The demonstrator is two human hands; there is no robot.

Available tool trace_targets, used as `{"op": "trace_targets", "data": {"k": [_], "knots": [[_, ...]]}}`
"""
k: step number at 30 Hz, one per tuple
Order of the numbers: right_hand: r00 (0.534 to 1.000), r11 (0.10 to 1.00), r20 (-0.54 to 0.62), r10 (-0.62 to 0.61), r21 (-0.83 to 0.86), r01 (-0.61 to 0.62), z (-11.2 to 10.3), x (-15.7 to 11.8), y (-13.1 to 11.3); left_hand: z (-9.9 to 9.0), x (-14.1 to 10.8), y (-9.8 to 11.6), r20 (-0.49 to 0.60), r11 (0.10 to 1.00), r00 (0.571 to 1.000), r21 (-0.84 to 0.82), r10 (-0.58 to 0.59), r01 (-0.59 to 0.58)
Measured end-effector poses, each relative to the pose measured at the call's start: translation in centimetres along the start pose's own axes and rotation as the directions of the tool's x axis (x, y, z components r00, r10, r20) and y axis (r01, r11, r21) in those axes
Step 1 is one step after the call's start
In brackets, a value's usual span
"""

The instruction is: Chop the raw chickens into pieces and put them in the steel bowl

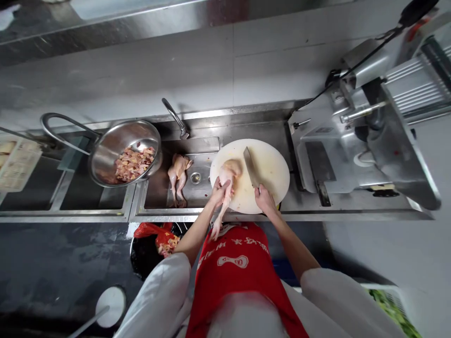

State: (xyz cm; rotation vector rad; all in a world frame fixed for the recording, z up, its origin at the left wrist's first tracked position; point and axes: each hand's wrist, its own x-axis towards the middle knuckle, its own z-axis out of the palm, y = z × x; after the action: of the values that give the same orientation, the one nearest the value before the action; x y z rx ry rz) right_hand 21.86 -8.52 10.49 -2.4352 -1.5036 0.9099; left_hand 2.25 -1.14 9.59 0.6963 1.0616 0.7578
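Note:
A pale raw chicken [231, 169] lies on the left part of a round white cutting board [276, 176], its legs hanging over the board's front edge. My left hand [219, 191] is closed around the legs. In my right hand [264, 199] is the handle of a cleaver [250, 167], whose blade rests on or just above the middle of the board, apart from the chicken. Another raw chicken [179, 174] lies in the sink to the left, beside the drain.
A steel bowl [100, 162] of chopped meat [134, 163] stands left of the faucet [175, 116]. A metal slicer [338, 159] stands at the right. Below the counter are a black bin [143, 256] with a red bag and a crate of greens [391, 307].

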Motion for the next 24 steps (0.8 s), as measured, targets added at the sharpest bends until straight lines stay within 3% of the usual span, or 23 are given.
{"op": "trace_targets", "data": {"k": [2,5,9,14,17,20,22,24], "knots": [[1.000,0.999,-0.005,0.028,-0.016,-0.028,-0.1,0.2,0.2,0.2,-0.5,-0.2,0.075,0.997,0.994,0.025,-0.073,0.071],[0.997,0.997,-0.011,0.075,-0.003,-0.075,-0.1,0.3,0.4,-1.5,-2.8,-2.0,0.125,0.977,0.971,0.095,-0.203,0.191],[0.998,0.996,-0.036,0.042,0.082,-0.039,0.0,-0.1,-0.9,-3.5,-5.3,-5.2,0.025,0.971,0.986,0.182,-0.165,0.157],[0.995,0.990,-0.093,0.031,0.139,-0.018,1.9,-1.8,-4.1,-2.0,-5.5,-7.5,-0.112,0.961,0.990,0.255,-0.086,0.112],[0.995,0.991,-0.068,0.067,0.122,-0.058,2.9,-1.9,-4.7,-2.7,-6.2,-7.8,-0.074,0.938,0.973,0.259,-0.217,0.229],[0.994,0.989,-0.078,0.074,0.137,-0.063,2.7,-1.4,-4.3,-4.3,-6.9,-7.0,0.057,0.894,0.914,0.243,-0.401,0.377],[0.993,0.987,-0.096,0.066,0.152,-0.051,2.0,-1.0,-3.8,-4.5,-6.7,-6.1,0.067,0.912,0.924,0.199,-0.377,0.358],[0.990,0.988,-0.125,0.067,0.149,-0.048,1.2,-0.6,-3.3,-3.5,-6.0,-5.5,0.026,0.946,0.956,0.152,-0.294,0.287]]}}
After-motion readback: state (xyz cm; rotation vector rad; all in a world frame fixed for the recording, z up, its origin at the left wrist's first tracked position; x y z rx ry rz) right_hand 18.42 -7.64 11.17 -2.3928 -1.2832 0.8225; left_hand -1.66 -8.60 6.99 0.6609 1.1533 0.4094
